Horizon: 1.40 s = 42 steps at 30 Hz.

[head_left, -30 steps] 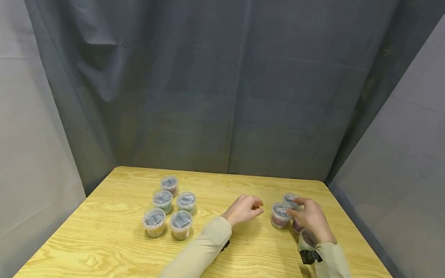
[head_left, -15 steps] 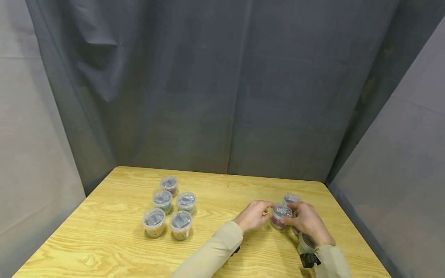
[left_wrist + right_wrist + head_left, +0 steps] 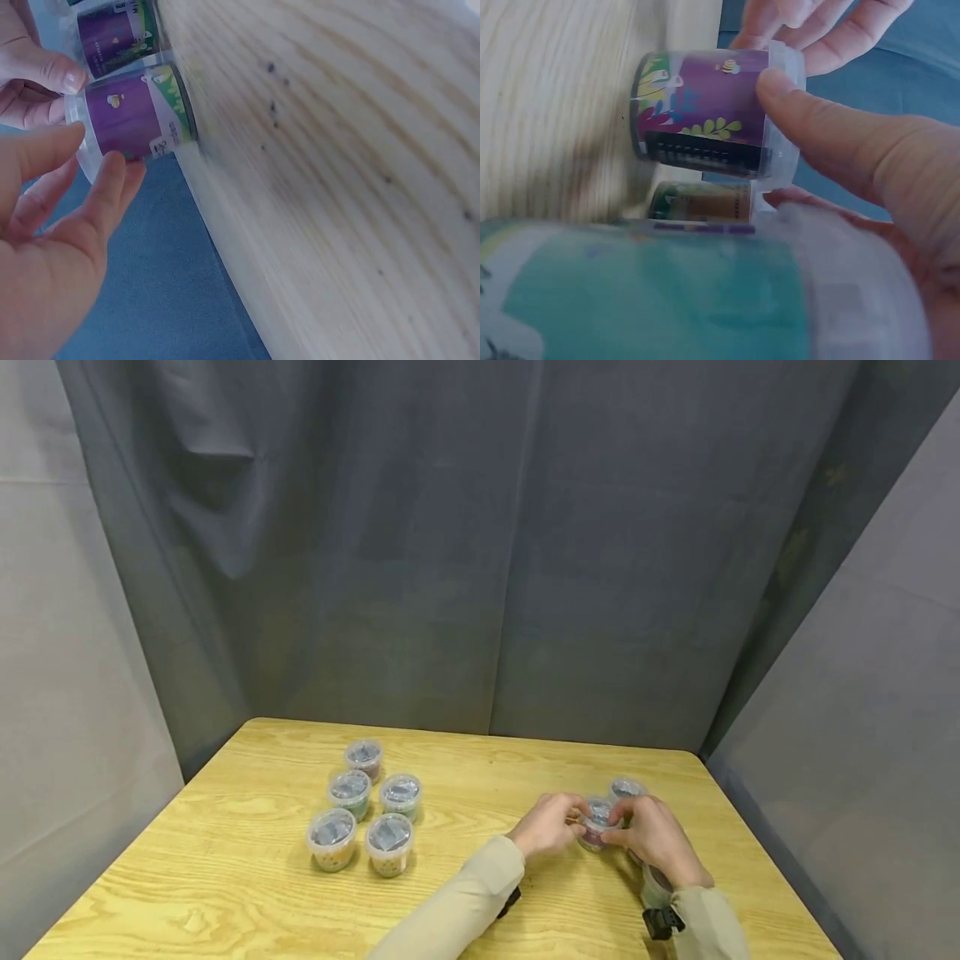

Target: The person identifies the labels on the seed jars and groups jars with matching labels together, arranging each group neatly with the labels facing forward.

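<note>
A small plastic tub with a purple label point(image 3: 599, 812) and a clear lid stands between my two hands on the table's right side. My left hand point(image 3: 547, 827) holds it by the lid rim from the left, fingers and thumb bent around the edge. From the right, my right hand point(image 3: 660, 842) pinches the same rim, its thumb point(image 3: 817, 124) pressed on the lid edge. Another purple tub point(image 3: 116, 37) is close beside it in the left wrist view. A teal-labelled tub point(image 3: 652, 292) stands near my right wrist, partly covered by the hand in the head view.
Behind the held tub stands another lidded tub point(image 3: 627, 787). Several similar tubs, one with an orange label point(image 3: 333, 839), are grouped on the left of the wooden table point(image 3: 225, 893). A dark grey curtain point(image 3: 480, 552) hangs behind the table's far edge.
My left hand has moved right to the purple tub and taken hold of its rim. My right hand has shifted onto it from the neighbouring tubs, and the tub has moved slightly left.
</note>
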Tool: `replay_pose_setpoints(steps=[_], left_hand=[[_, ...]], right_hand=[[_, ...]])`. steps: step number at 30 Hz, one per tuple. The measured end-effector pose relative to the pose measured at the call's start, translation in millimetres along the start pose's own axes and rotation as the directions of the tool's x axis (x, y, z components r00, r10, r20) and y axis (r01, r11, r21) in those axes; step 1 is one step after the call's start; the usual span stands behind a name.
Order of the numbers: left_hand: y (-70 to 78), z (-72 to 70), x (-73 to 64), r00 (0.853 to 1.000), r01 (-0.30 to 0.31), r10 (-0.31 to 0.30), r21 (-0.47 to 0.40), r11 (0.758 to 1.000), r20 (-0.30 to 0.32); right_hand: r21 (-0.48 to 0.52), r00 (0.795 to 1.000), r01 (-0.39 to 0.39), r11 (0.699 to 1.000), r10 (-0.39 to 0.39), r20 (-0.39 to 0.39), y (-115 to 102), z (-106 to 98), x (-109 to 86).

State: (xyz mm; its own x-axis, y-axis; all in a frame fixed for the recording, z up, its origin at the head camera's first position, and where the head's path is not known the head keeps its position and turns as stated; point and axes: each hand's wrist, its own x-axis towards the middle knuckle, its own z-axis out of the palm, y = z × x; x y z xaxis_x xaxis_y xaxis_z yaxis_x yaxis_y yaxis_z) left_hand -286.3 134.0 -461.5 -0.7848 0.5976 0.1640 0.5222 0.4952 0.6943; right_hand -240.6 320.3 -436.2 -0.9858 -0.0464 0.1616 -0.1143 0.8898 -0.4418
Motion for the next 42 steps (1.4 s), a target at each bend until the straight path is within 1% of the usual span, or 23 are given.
replay_pose_setpoints(steps=[4,6,8,9,10,12,15,17,19,20,22,24,26,27,29,31,33,34,36,41,42], left_hand=[[-3.1,-3.2,0.2,0.998,0.016,-0.02,-0.063,0.998,-0.054],[-3.7,-5.6,-0.6,0.996,0.025,-0.033,-0.093,0.995,-0.085],[-2.8,-9.3,-1.9,0.992,0.025,-0.04,-0.124,0.992,-0.117],[-2.0,-11.7,-2.9,0.991,0.02,-0.037,-0.134,0.991,-0.13],[-0.9,-14.3,-3.6,0.989,0.009,-0.03,-0.145,0.989,-0.144],[1.0,-20.2,-4.4,0.983,-0.032,0.006,-0.14,0.99,-0.183],[3.5,-28.6,-6.7,0.969,-0.097,0.07,-0.106,0.99,-0.237],[2.9,-33.2,-8.6,0.956,-0.135,0.108,-0.082,0.987,-0.272],[1.3,-37.4,-11.4,0.948,-0.156,0.127,-0.076,0.985,-0.292],[0.0,-39.2,-12.9,0.946,-0.164,0.133,-0.085,0.983,-0.296],[-2.9,-43.0,-15.7,0.941,-0.182,0.144,-0.101,0.978,-0.307],[-5.7,-47.4,-18.7,0.941,-0.191,0.142,-0.135,0.972,-0.306],[-8.6,-52.9,-21.8,0.944,-0.196,0.133,-0.191,0.962,-0.302],[-9.9,-55.9,-23.3,0.944,-0.2,0.128,-0.219,0.955,-0.303],[-12.2,-62.1,-26.3,0.945,-0.201,0.116,-0.264,0.943,-0.306],[-14.4,-68.1,-29.6,0.942,-0.209,0.111,-0.297,0.932,-0.316],[-16.6,-72.8,-32.9,0.939,-0.216,0.11,-0.308,0.926,-0.326],[-17.8,-74.5,-34.8,0.937,-0.217,0.109,-0.309,0.926,-0.331],[-20.4,-76.7,-37.9,0.936,-0.216,0.107,-0.306,0.927,-0.337],[-24.8,-77.2,-43.2,0.931,-0.229,0.106,-0.331,0.915,-0.35],[-25.4,-77.0,-43.8,0.929,-0.235,0.107,-0.34,0.911,-0.355]], right_hand=[[0.008,0.998,0.031,0.999,-0.031,-0.046,-1.2,2.7,3.0],[0.022,0.994,0.06,0.998,-0.058,-0.088,-1.7,4.5,3.4],[0.032,0.984,0.108,0.994,-0.102,-0.148,-2.1,6.7,3.2],[0.038,0.975,0.135,0.99,-0.126,-0.183,-2.5,8.1,3.2],[0.041,0.963,0.166,0.985,-0.153,-0.222,-3.2,9.2,3.3],[0.027,0.929,0.233,0.972,-0.214,-0.303,-5.3,11.4,4.1],[-0.011,0.866,0.323,0.946,-0.3,-0.4,-10.3,13.0,6.2],[-0.034,0.827,0.369,0.929,-0.345,-0.444,-14.7,13.8,8.0],[-0.032,0.8,0.41,0.912,-0.376,-0.468,-19.2,15.2,10.1],[-0.023,0.792,0.424,0.905,-0.383,-0.475,-21.3,16.2,11.2],[0.012,0.784,0.448,0.894,-0.386,-0.486,-25.6,18.5,12.9],[0.057,0.785,0.46,0.886,-0.376,-0.493,-29.8,21.0,14.4],[0.108,0.797,0.451,0.886,-0.346,-0.495,-35.1,22.6,15.5],[0.142,0.808,0.442,0.886,-0.325,-0.491,-38.2,23.0,16.0],[0.216,0.844,0.4,0.89,-0.266,-0.466,-44.8,23.0,16.9],[0.315,0.887,0.338,0.887,-0.189,-0.421,-51.9,22.5,17.5],[0.392,0.919,0.279,0.877,-0.124,-0.375,-58.1,22.6,18.0],[0.419,0.929,0.256,0.871,-0.102,-0.356,-60.7,22.8,18.3],[0.452,0.94,0.228,0.862,-0.075,-0.332,-64.8,24.0,18.7],[0.466,0.944,0.212,0.859,-0.057,-0.324,-68.7,27.7,20.4],[0.477,0.945,0.209,0.854,-0.052,-0.322,-68.8,28.0,21.0]])
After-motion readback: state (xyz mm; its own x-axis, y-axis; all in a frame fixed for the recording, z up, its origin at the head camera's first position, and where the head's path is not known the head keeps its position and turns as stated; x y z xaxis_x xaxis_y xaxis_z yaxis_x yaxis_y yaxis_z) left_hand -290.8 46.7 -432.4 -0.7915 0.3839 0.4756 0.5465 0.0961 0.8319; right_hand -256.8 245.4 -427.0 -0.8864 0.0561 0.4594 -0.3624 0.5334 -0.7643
